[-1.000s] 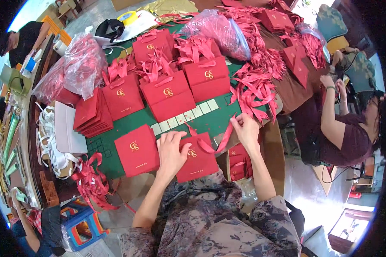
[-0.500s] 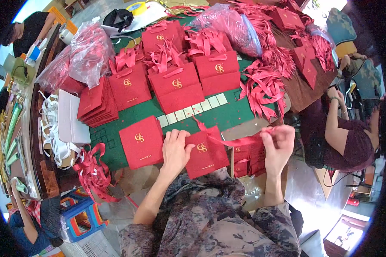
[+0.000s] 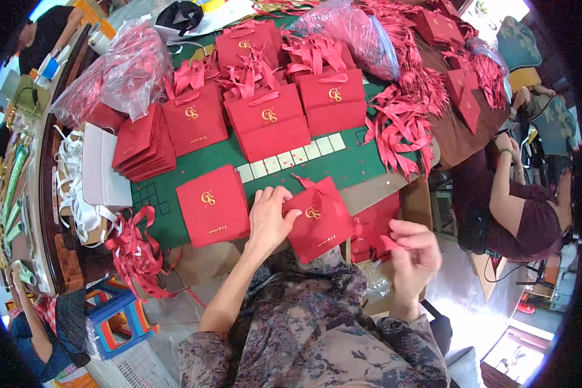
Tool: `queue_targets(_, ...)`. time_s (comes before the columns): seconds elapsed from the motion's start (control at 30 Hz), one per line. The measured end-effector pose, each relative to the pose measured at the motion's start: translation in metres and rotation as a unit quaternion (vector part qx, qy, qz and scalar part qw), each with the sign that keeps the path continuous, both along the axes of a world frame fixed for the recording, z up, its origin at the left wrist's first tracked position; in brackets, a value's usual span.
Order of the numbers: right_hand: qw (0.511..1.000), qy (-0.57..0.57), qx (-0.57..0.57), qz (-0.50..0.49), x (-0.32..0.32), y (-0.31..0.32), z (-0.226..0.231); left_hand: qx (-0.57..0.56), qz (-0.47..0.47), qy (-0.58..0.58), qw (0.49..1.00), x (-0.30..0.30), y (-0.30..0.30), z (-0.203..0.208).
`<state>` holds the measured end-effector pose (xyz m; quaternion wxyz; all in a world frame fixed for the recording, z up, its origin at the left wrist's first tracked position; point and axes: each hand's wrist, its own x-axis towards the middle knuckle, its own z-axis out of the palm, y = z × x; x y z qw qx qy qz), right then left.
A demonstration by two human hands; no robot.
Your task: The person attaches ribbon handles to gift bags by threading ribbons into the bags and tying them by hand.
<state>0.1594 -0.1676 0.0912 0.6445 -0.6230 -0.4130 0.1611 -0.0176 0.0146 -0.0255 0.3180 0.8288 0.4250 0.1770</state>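
Observation:
A flat red gift bag (image 3: 321,227) with a gold emblem lies tilted in front of me. My left hand (image 3: 269,218) grips its left edge, thumb against the bag's front. From the top edge of this bag a red ribbon (image 3: 330,191) trails down over its right side. Right of the bag, my right hand (image 3: 416,258) pinches the ribbon between thumb and fingers, held up off the table. Just left of my left hand rests a small stack of flat red bags (image 3: 208,208).
Several upright red bags (image 3: 269,132) with ribbon handles stand on the green mat (image 3: 239,169). Loose ribbons (image 3: 401,132) lie right, more (image 3: 136,252) hang left. An open cardboard box (image 3: 418,205) with red bags is at lower right. Other people (image 3: 530,213) sit nearby.
My right hand has moved down with the ribbon, which is less stretched out to the right and droops by the bag. The bag has shifted slightly right and tilted in my left hand.

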Motion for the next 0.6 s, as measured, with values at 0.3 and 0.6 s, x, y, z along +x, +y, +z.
queue_targets(0.3, 0.963, -0.120, -0.198, 0.139, -0.026, 0.074, -0.085, -0.029, -0.012, -0.018, 0.999, 0.002, 0.003, 0.006)
queue_targets(0.6, 0.963, -0.142, -0.199, 0.118, -0.026, 0.084, -0.105, -0.108, -0.098, -0.037, 0.989, -0.014, 0.014, 0.010)
